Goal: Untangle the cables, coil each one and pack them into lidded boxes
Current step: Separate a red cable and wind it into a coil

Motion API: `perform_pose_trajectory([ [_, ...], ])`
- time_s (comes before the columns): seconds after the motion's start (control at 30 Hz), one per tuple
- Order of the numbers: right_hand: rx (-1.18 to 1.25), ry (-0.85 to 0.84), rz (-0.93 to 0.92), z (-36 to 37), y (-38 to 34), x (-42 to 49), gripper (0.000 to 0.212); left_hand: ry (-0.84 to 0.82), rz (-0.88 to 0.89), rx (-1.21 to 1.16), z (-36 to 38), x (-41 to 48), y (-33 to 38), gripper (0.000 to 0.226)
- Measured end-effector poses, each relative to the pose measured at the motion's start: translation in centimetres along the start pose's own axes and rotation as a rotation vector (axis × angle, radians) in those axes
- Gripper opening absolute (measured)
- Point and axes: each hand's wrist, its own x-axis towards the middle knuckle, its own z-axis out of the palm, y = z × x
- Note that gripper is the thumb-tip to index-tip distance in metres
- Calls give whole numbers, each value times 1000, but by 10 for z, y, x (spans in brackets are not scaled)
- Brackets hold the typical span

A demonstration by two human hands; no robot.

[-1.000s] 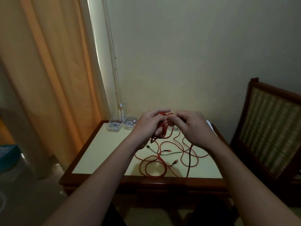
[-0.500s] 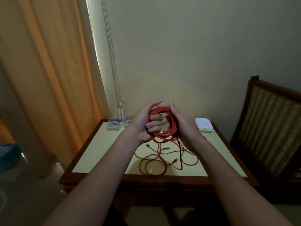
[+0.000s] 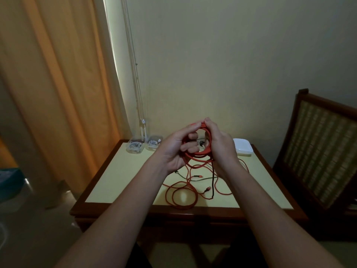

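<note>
A red cable coil (image 3: 201,154) hangs in the air above the table between both hands. My left hand (image 3: 176,149) holds its left side, with fingers curled through the loop. My right hand (image 3: 221,146) grips its right side and top. Loose red cable (image 3: 181,198) trails from the coil onto the cream table top (image 3: 125,178), tangled with a thin dark cable (image 3: 212,182). Two clear boxes (image 3: 135,147) with white cables inside stand at the table's back left. A stack of white lids (image 3: 242,149) lies at the back right.
The small table has a dark wooden rim (image 3: 116,211) and stands against the wall. A wooden chair with a woven back (image 3: 320,151) is to the right. An orange curtain (image 3: 58,93) hangs at the left, with blind cords (image 3: 139,105) beside it.
Both hands have lifted the red cable off the table and gathered it into a round coil. The coil has grown, and less loose cable lies on the table.
</note>
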Motion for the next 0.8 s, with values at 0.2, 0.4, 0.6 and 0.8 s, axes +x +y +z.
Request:
perform_pose_trajectory([
  [0.2,-36,-60,11,0,5,1,41,-42,-84,-34,-2,2,4,49],
  [0.4,-200,-81,-59,-15,8,13,47,34,-34,-54,-9,2,11,27],
  [0.6,-427,-129,-122,-47,20,35,49,66,18,-220,-19,6,19,11],
  [0.8,-376,-134,-42,-86,55,59,39,210,119,-342,-53,21,32,6],
])
